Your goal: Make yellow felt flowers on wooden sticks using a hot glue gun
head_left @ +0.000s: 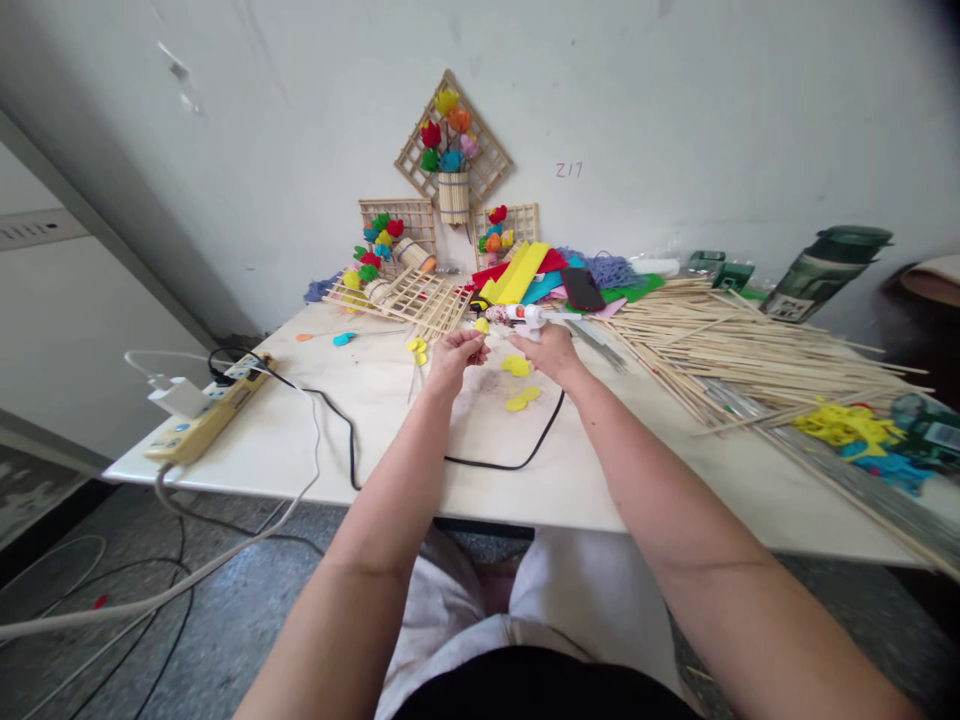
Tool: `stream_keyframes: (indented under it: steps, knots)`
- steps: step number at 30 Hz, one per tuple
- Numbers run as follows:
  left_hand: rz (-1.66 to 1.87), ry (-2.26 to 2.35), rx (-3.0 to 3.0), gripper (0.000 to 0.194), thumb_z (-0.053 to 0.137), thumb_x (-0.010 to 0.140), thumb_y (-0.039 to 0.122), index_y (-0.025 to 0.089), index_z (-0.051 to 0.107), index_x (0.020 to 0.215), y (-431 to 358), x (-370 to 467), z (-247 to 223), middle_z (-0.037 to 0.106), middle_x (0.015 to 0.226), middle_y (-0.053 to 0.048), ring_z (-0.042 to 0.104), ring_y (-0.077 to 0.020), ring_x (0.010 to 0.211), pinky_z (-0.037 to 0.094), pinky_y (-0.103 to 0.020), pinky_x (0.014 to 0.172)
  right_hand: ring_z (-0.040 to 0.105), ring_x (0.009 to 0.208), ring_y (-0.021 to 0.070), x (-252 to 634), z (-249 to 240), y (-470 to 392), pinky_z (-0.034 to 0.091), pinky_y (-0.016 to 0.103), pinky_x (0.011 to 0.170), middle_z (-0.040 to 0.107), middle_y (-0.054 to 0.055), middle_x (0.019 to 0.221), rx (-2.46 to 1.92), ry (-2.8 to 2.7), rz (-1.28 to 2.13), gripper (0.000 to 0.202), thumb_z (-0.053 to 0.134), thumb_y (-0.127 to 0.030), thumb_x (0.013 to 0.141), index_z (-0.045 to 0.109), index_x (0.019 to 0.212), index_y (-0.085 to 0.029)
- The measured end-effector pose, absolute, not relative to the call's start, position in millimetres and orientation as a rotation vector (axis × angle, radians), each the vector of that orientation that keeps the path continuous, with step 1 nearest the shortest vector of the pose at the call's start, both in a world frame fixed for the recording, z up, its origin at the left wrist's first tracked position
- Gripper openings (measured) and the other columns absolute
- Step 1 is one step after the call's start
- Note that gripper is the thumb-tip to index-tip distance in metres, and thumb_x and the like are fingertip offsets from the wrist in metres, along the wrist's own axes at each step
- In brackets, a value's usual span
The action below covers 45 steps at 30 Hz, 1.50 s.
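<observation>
Both forearms cross the white tabletop's [525,497] front edge. The left hand [459,358] pinches a small yellow, seemingly petal-like piece [481,325] near the white plastic glue gun [531,317] gripped by the right hand [553,352]. Between the forearms, a black cable [491,465] crosses open surface.

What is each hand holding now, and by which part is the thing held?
The right hand holds a glue gun by its handle. The left hand pinches a small yellow piece, seemingly by its lower end.
</observation>
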<state>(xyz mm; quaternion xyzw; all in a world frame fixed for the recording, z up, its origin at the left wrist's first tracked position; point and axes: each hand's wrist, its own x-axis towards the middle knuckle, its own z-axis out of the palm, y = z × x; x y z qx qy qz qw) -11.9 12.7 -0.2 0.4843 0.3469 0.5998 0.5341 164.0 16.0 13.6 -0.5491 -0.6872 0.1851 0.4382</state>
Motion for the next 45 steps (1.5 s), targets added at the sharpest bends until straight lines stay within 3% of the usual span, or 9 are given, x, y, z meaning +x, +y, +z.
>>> stream_keyframes:
  steps: [6, 17, 27, 39, 45]
  knots:
    - [1.446, 0.799, 1.15, 0.033, 0.081, 0.055, 0.035, 0.014, 0.062, 0.071, 12, -13, 2, 0.062, 0.057, 0.0, 0.053, -0.0074, 0.047, 0.043, -0.022, 0.051, 0.065, 0.069, 0.0229, 167, 13, 19, 0.047, 0.028, 0.058, 0.067, 0.008, 0.069, -1.493, -1.644, 0.377, 0.033, 0.063, -0.046, 0.076, 0.068, 0.089, -0.016]
    - [1.659, 0.684, 0.986, 0.026, 0.078, 0.056, 0.026, 0.015, 0.059, 0.071, 20, -30, 9, 0.058, 0.052, 0.003, 0.053, -0.0065, 0.045, 0.042, -0.017, 0.046, 0.065, 0.1, 0.028, 140, 19, -3, 0.047, 0.031, 0.076, 0.071, 0.013, 0.105, -1.738, -2.186, 0.094, 0.043, 0.051, -0.05, 0.085, 0.067, 0.11, -0.019]
    - [1.712, 0.627, 0.94, 0.02, 0.075, 0.06, 0.02, 0.015, 0.058, 0.071, 19, -34, 12, 0.057, 0.051, 0.004, 0.053, -0.0055, 0.045, 0.041, -0.015, 0.045, 0.066, 0.1, 0.0277, 105, 7, -27, 0.047, 0.034, 0.082, 0.072, 0.015, 0.104, -1.544, -2.573, -0.067, 0.042, 0.047, -0.046, 0.09, 0.066, 0.112, -0.015]
    - [1.614, 0.71, 1.02, 0.022, 0.075, 0.057, 0.024, 0.014, 0.061, 0.071, 18, -28, 8, 0.06, 0.051, 0.002, 0.052, -0.0062, 0.043, 0.041, -0.017, 0.044, 0.064, 0.102, 0.0276, 107, 20, -31, 0.045, 0.035, 0.083, 0.071, 0.012, 0.107, -1.526, -2.642, 0.073, 0.039, 0.048, -0.046, 0.086, 0.071, 0.103, -0.019]
    - [1.597, 0.732, 1.021, 0.023, 0.075, 0.057, 0.025, 0.014, 0.059, 0.069, 18, -26, 8, 0.059, 0.051, 0.002, 0.051, -0.0062, 0.043, 0.04, -0.017, 0.044, 0.064, 0.101, 0.0236, 154, 31, -3, 0.045, 0.03, 0.077, 0.072, 0.009, 0.105, -1.763, -2.214, -0.059, 0.034, 0.042, -0.027, 0.088, 0.073, 0.102, -0.022]
